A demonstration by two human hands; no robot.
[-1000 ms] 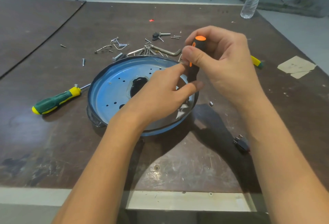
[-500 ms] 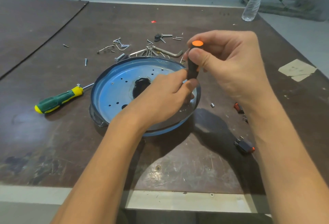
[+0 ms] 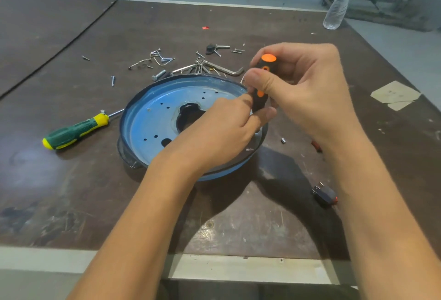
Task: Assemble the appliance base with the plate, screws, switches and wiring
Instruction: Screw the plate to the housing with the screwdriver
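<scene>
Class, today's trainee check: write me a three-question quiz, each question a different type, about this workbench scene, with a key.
1. True or false: the green screwdriver lies on the table, left of the blue plate.
2. The right hand grips: A a hammer; B an orange-and-black screwdriver; C a spanner.
3. Fill in: the left hand pinches that screwdriver at its ___ end.
Key: 1 true; 2 B; 3 lower.
</scene>
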